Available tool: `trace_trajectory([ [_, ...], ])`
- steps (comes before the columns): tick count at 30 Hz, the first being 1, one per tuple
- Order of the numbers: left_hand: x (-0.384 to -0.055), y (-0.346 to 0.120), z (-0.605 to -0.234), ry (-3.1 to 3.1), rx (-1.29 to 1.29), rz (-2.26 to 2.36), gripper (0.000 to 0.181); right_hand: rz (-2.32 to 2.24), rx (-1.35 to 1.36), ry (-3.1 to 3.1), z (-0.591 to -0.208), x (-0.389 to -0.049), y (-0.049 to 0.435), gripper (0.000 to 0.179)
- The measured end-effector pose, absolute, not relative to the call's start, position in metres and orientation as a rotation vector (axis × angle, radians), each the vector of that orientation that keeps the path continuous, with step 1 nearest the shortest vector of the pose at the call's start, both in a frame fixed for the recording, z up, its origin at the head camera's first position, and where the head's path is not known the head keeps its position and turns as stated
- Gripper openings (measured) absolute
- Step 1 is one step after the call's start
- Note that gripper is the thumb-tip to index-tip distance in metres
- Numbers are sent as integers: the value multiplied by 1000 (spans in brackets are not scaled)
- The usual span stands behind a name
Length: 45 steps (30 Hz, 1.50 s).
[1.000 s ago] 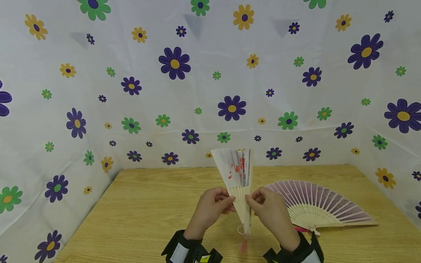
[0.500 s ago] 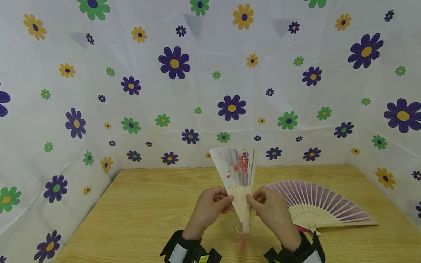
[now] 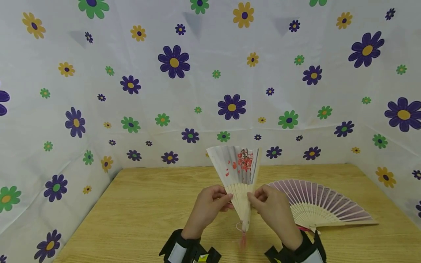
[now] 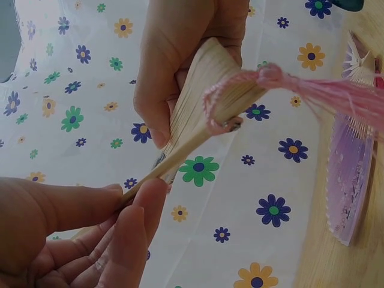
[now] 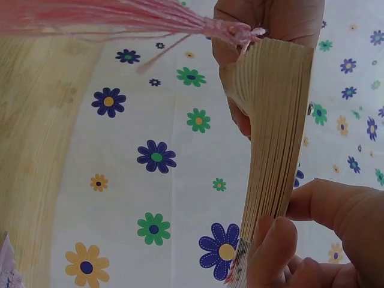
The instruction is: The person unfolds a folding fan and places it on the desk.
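Observation:
A folding fan [image 3: 240, 171] with pale wooden ribs and a white leaf printed with red blossoms stands upright, partly spread, between my hands in the head view. My left hand [image 3: 208, 206] pinches the left outer rib between thumb and fingers. On the other side my right hand [image 3: 271, 206] pinches the right edge of the ribs. From the fan's pivot end hangs a pink tassel [image 3: 243, 241], seen close in the left wrist view. Many ribs [image 5: 273, 132] lie stacked against each other in the right wrist view, near the right fingertips.
A purple folding fan [image 3: 325, 204], spread wide, lies on the wooden table [image 3: 148, 204] to the right, partly behind my right hand. A white flower-printed cloth [image 3: 197, 91] hangs behind the table and along both sides.
The white fan has spread wider, its left edge moving left and its right edge right. More of the red blossom print shows. My hands have drawn slightly apart, still holding it.

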State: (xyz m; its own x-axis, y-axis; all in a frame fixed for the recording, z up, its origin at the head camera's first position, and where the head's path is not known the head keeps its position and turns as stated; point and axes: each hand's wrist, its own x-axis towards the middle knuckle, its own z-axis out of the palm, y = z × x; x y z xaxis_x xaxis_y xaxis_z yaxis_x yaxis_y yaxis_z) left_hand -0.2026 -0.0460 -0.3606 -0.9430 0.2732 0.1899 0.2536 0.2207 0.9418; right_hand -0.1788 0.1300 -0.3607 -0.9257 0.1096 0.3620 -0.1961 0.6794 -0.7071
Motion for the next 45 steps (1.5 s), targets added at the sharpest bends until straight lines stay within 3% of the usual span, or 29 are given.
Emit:
trace_trajectory([
  [45,-201,-54,-352,2472,449,1989,15,1167,-7,-2477,-358,-182,137,22],
])
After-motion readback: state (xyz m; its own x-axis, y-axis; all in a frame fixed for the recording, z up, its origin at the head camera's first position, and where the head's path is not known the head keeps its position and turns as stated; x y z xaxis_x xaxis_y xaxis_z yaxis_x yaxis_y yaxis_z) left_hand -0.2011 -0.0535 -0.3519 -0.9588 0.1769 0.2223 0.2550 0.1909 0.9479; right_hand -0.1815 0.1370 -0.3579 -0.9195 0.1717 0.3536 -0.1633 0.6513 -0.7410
